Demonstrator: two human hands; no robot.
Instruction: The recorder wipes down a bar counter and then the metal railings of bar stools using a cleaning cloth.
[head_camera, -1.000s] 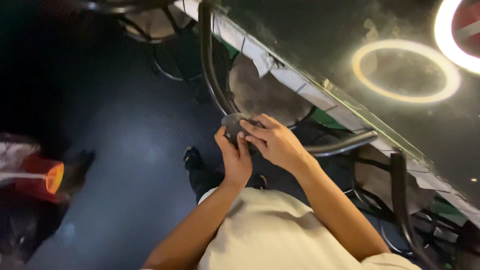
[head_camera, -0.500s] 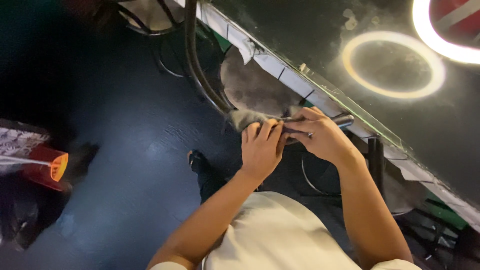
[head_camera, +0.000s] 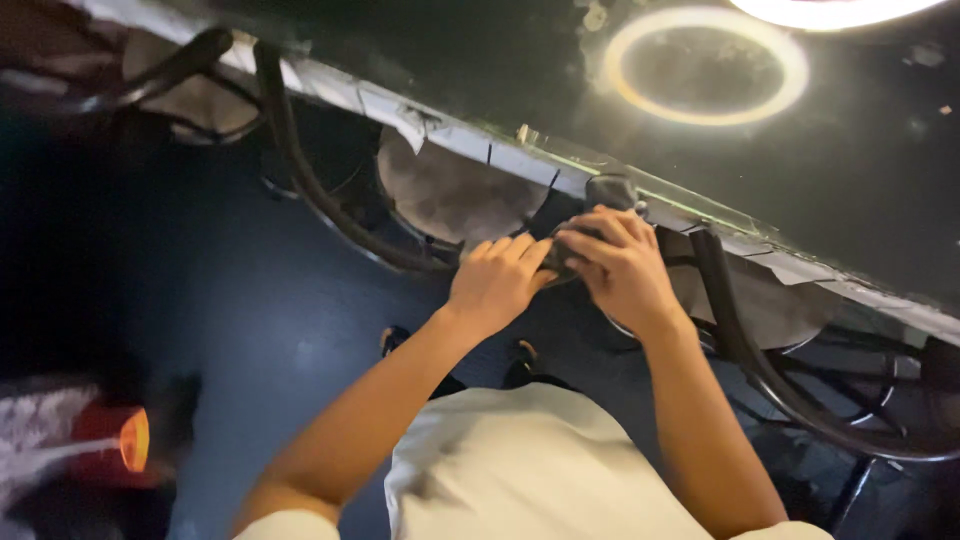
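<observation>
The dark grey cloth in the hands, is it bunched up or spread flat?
Bunched: the dark grey cloth is wadded between the left hand and right hand.

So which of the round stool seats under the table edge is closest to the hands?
The middle seat, just left of the left hand. The other one sits far off at the upper left corner.

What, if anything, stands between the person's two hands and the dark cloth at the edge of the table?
Nothing visible does. The left hand and the right hand are both already on the dark cloth, pressed against the table edge. The chair back curves off to the left, clear of them.
</observation>
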